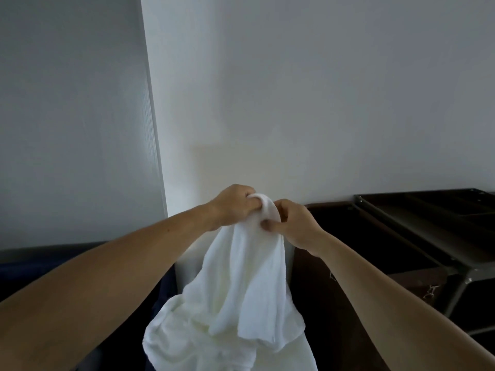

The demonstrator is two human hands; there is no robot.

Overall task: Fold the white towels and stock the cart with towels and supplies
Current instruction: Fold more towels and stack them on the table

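Left hand (234, 206): raised at mid-frame, fingers curled over and gripping the top edge of the white towel (241, 290). Knuckles face up; the fingertips are buried in the cloth.

Right hand (296, 223): just beside the left, almost touching it. It pinches the same bunched top edge between thumb and curled fingers, with the thumb lying across the front of the fabric. A small rounded hump of cloth stands up between the two hands.

White towel: unfolded, held in the air by both hands. It hangs down in loose, crumpled folds and widens toward the bottom edge of the view, where it runs out of sight. Whether its lower end rests on anything cannot be told.

Both forearms are bare and reach forward from the lower corners.

Surroundings: a plain pale wall (308, 89) behind the hands, with a grey vertical panel (75, 116) to the left. A dark wooden cabinet (340, 231) stands against the wall to the right. Further right is the cart (460, 266), metal-framed with a dark tray top, well apart from the towel. A dark blue surface (40, 259) lies low on the left.
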